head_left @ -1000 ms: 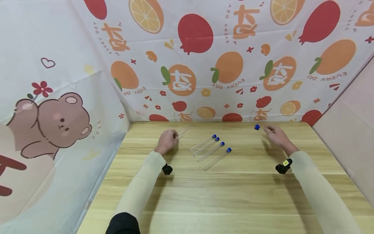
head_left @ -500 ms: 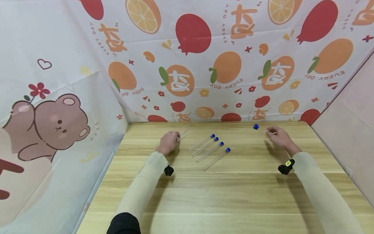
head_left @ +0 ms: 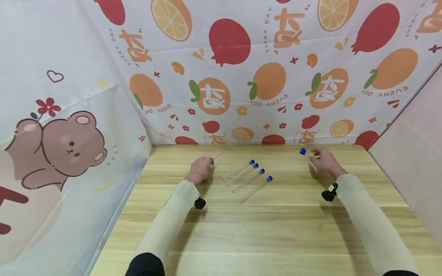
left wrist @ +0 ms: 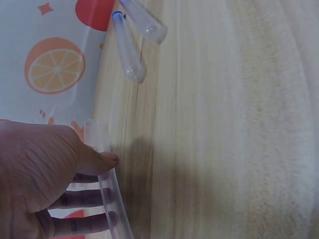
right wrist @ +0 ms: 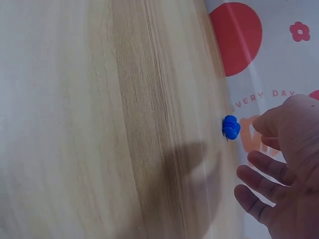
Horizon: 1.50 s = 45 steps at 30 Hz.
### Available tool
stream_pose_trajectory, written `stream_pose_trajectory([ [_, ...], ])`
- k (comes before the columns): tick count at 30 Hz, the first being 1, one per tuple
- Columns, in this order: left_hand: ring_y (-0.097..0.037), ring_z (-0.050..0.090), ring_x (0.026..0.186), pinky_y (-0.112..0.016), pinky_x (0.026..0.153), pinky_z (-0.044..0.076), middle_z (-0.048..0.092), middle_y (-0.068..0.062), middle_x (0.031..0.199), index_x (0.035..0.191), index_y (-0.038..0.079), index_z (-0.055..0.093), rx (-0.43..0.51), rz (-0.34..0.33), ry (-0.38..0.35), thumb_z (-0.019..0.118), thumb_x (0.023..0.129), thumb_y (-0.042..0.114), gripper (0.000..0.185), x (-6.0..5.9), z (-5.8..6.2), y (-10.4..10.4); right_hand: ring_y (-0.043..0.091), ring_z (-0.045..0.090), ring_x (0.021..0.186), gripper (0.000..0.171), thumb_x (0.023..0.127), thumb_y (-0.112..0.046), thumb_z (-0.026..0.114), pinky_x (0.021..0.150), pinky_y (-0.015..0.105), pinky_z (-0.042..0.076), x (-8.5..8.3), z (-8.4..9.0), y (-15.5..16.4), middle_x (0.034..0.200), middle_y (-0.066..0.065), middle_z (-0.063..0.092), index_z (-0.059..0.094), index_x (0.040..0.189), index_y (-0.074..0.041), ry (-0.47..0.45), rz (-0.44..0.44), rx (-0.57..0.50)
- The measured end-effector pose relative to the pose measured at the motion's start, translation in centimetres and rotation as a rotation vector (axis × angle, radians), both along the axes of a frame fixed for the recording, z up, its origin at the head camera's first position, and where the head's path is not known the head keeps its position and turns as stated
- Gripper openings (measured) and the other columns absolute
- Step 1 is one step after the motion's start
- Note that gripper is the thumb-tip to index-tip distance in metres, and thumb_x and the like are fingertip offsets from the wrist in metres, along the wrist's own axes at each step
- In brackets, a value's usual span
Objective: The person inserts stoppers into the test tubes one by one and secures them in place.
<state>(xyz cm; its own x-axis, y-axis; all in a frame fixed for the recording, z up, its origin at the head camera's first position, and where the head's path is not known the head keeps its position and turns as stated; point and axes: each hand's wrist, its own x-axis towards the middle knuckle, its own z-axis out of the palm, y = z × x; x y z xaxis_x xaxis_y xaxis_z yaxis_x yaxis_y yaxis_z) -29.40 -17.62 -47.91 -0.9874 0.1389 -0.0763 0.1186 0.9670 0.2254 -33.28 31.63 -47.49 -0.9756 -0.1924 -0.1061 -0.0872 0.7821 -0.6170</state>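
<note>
head view puts your left hand [head_left: 199, 171] left of centre on the wooden table [head_left: 276, 230], with an uncapped clear tube [head_left: 216, 160] poking out of it toward the upper right. left wrist view shows the grip plainly: the thumb presses the open tube [left wrist: 107, 184] against curled fingers [left wrist: 82, 199], with the open mouth just past the thumb tip. it looks thin-walled, light and smooth, so it is likely slippery and would crack under a hard squeeze; hold it along the barrel near the mouth, as you do now, with gentle pressure.

your right hand [head_left: 322, 161] sits in the upper right of the head view, fingers loosely spread and holding nothing. the small blue cap [head_left: 303, 151] lies on the table just to its left, close to the fingertips but apart from them; right wrist view shows the cap [right wrist: 231, 127] near the table's far edge, with a gap to the thumb. it is tiny, light and probably ridged, so it should roll or skid if nudged; pinch it by its sides with thumb and forefinger.

four capped tubes [head_left: 246, 175] lie side by side at centre, slanting to the upper right.
</note>
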Motion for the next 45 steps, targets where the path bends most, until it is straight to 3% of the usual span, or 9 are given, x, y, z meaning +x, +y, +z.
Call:
stream_pose_trajectory([
  [5, -0.026, 0.064, 0.088, -0.042, 0.071, 0.057, 0.073, -0.015, 0.112, 0.120, 0.005, 0.071, -0.003, -0.021, 0.007, 0.064, 0.095, 0.003, 0.026, 0.3, -0.2, -0.2, 0.057, 0.043, 0.133, 0.053, 0.106, -0.019, 0.043, 0.107, 0.066, 0.045, -0.7, -0.5, -0.7, 0.147, 0.041, 0.040, 0.035, 0.151, 0.008, -0.038, 0.028, 0.043],
  [13, -0.036, 0.070, 0.096, -0.049, 0.074, 0.060, 0.073, -0.018, 0.119, 0.124, 0.005, 0.069, 0.002, -0.012, 0.053, 0.065, 0.093, 0.003, 0.031, 1.1, 0.6, -0.5, 0.059, 0.042, 0.135, 0.055, 0.101, -0.010, 0.045, 0.110, 0.069, 0.040, -1.7, -0.6, -2.5, 0.147, 0.041, 0.042, 0.035, 0.152, 0.009, 0.036, 0.068, 0.141],
  [18, -0.035, 0.070, 0.101, -0.048, 0.077, 0.060, 0.072, -0.017, 0.123, 0.126, 0.004, 0.069, 0.016, -0.022, 0.057, 0.063, 0.093, 0.002, 0.034, 1.7, 0.9, -0.6, 0.061, 0.037, 0.137, 0.057, 0.101, -0.009, 0.043, 0.113, 0.070, 0.035, -2.0, -0.8, -3.2, 0.148, 0.042, 0.039, 0.031, 0.153, 0.009, 0.031, 0.077, 0.186],
  [23, -0.034, 0.071, 0.100, -0.047, 0.079, 0.061, 0.072, -0.017, 0.120, 0.126, 0.004, 0.069, 0.027, -0.046, 0.078, 0.065, 0.092, 0.004, 0.035, 2.2, 1.0, -0.5, 0.063, 0.034, 0.137, 0.059, 0.101, -0.011, 0.038, 0.112, 0.072, 0.035, -2.1, -1.1, -3.6, 0.148, 0.045, 0.034, 0.026, 0.157, 0.005, 0.012, 0.075, 0.232],
  [29, -0.029, 0.069, 0.092, -0.043, 0.076, 0.060, 0.072, -0.014, 0.107, 0.126, 0.004, 0.067, 0.050, -0.057, 0.140, 0.066, 0.090, 0.005, 0.036, 2.4, 1.6, 0.1, 0.061, 0.038, 0.130, 0.056, 0.101, -0.011, 0.036, 0.106, 0.071, 0.040, -2.3, -1.1, -3.9, 0.144, 0.046, 0.034, 0.032, 0.155, 0.003, 0.013, 0.063, 0.259],
  [41, -0.016, 0.068, 0.071, -0.029, 0.060, 0.050, 0.078, -0.010, 0.102, 0.127, 0.007, 0.066, 0.275, -0.120, 0.143, 0.064, 0.095, 0.012, 0.032, 4.0, 3.2, 2.0, 0.061, 0.041, 0.126, 0.056, 0.093, -0.010, 0.040, 0.102, 0.070, 0.043, -2.0, -1.3, -4.2, 0.139, 0.044, 0.040, 0.042, 0.147, 0.008, 0.007, 0.072, 0.303],
  [44, -0.011, 0.062, 0.060, -0.025, 0.056, 0.046, 0.078, -0.014, 0.105, 0.129, 0.006, 0.065, 0.387, -0.143, 0.114, 0.063, 0.098, 0.015, 0.032, 4.3, 3.7, 2.4, 0.061, 0.042, 0.124, 0.056, 0.092, -0.009, 0.041, 0.098, 0.069, 0.046, -1.9, -1.2, -4.2, 0.138, 0.043, 0.040, 0.042, 0.146, 0.007, 0.001, 0.079, 0.302],
  [45, -0.016, 0.064, 0.060, -0.026, 0.056, 0.049, 0.076, -0.016, 0.107, 0.131, 0.006, 0.063, 0.463, -0.142, 0.074, 0.062, 0.099, 0.015, 0.033, 4.4, 3.8, 2.5, 0.061, 0.042, 0.124, 0.056, 0.092, -0.009, 0.041, 0.096, 0.069, 0.046, -1.9, -1.2, -4.1, 0.137, 0.043, 0.040, 0.042, 0.146, 0.006, -0.004, 0.084, 0.304],
])
